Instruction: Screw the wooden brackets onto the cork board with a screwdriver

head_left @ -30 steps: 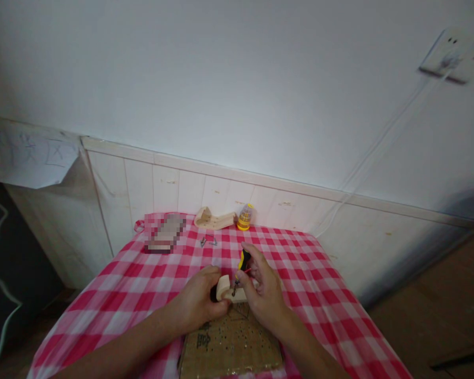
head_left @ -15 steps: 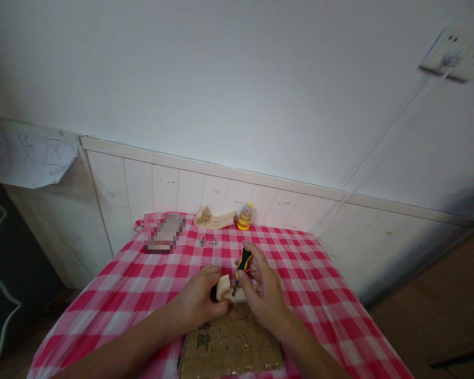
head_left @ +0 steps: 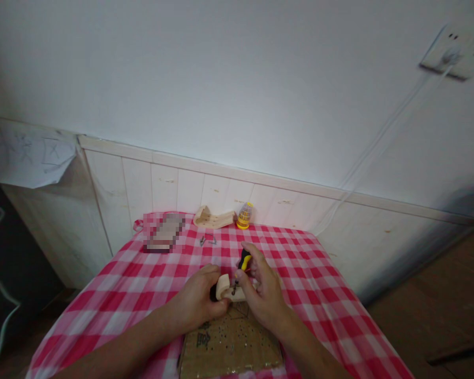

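My left hand [head_left: 205, 296] is closed around the left end of a pale wooden piece [head_left: 223, 286] with a curved, upturned end. Fingers of my right hand [head_left: 263, 287] wrap round the black and yellow handle of a screwdriver [head_left: 244, 260]. Its tip points down and meets the wooden piece at a dark spot, perhaps a screw head. The piece rests at the far edge of a cardboard sheet [head_left: 233, 342] covered in small holes. Part of the wood lies hidden behind my right hand.
Another curved wooden piece [head_left: 214, 219] lies by the wall, beside a yellow-capped screwdriver-bit case [head_left: 244, 216]. Several small screws [head_left: 208, 240] lie in front of them. A pixelated flat object [head_left: 165, 233] sits at the back left of the checked tablecloth [head_left: 114, 287].
The screwdriver handle has turned, showing its yellow part differently. Both hands stay in nearly the same place, and the wooden piece has not visibly moved.
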`<control>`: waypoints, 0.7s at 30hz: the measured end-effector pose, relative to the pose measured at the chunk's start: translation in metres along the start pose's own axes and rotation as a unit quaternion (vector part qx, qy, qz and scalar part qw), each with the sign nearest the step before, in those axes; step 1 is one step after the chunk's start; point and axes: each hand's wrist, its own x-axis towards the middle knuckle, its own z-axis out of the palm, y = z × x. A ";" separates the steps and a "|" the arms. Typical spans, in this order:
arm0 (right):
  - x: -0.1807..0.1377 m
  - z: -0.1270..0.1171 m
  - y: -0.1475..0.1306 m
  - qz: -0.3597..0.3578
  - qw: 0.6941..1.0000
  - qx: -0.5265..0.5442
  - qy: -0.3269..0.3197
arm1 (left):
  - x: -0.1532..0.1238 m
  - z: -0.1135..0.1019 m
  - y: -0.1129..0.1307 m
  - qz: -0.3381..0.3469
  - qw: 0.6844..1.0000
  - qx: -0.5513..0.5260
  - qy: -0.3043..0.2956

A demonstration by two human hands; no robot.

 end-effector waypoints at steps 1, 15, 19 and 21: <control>0.000 0.000 0.000 0.000 1.000 0.018 -0.002 | 0.000 0.000 0.000 -0.001 1.000 -0.001 0.001; -0.001 0.003 0.003 0.002 1.000 0.024 0.014 | 0.000 -0.001 0.002 -0.001 1.000 0.003 0.003; -0.002 0.003 0.001 0.012 1.000 0.025 0.011 | -0.001 0.000 0.000 0.000 1.000 0.001 0.008; -0.001 0.001 -0.001 0.014 1.000 0.016 0.004 | -0.002 0.000 0.000 0.006 1.000 0.001 0.005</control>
